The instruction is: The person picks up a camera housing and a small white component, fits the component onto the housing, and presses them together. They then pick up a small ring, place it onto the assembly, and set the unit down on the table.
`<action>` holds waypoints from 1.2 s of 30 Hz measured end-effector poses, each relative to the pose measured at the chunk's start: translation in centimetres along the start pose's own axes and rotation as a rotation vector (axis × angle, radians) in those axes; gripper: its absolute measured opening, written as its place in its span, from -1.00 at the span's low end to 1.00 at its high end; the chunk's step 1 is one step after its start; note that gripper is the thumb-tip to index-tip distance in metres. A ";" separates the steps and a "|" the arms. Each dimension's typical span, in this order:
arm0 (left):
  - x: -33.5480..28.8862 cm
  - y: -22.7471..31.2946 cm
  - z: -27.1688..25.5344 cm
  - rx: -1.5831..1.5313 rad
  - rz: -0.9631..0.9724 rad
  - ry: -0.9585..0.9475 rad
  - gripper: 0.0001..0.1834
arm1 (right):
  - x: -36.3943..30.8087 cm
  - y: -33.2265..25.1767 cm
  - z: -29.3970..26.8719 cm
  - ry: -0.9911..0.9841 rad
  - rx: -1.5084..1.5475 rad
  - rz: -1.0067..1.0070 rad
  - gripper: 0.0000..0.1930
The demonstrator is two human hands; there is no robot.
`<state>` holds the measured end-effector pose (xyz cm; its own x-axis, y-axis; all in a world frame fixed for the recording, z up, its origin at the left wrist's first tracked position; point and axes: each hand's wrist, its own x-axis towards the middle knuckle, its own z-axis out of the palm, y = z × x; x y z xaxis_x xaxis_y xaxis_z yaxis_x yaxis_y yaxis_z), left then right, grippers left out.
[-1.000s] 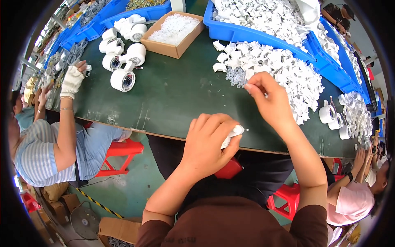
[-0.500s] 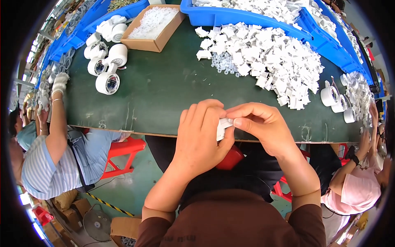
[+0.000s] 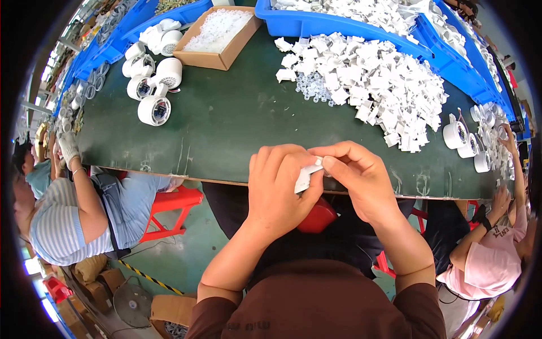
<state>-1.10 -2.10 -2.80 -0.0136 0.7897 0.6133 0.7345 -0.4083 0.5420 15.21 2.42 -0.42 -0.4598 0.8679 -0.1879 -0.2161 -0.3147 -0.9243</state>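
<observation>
My left hand is closed round a small white plastic part, just above the table's front edge. Thumb and forefinger of my right hand pinch at the upper end of that same part. Whether a second, smaller piece sits between those fingertips cannot be made out. Beyond my hands lies a wide heap of similar white plastic parts. A small pile of clear plastic pieces rests against the heap's left side.
A cardboard box of clear pieces and several white round housings stand at the left of the green table. Blue bins line the back. More housings lie at right. Co-workers sit on both sides, one in a striped shirt.
My right fingers and the part have shifted slightly, the part now more tilted. The view has moved a little. At left, the co-worker's gloved hand has drawn down toward the table edge.
</observation>
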 end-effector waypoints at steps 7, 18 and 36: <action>0.2 -0.1 -0.2 -0.071 0.023 -0.030 -0.63 | -0.2 1.0 -0.3 0.007 -0.005 -0.045 -0.88; 0.0 -7.8 -6.5 0.466 -0.416 0.112 -0.29 | -1.8 -2.9 -11.0 0.739 -1.362 -0.822 -0.65; 0.1 0.8 -1.9 -0.082 -0.228 -0.280 -0.58 | -5.0 -2.3 -13.8 0.631 -0.749 -0.667 -0.27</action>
<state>-1.78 -3.25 -1.21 0.0237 0.9548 0.2963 0.6773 -0.2333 0.6977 29.91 4.14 -1.99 0.1044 0.8774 0.4683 0.4023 0.3934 -0.8267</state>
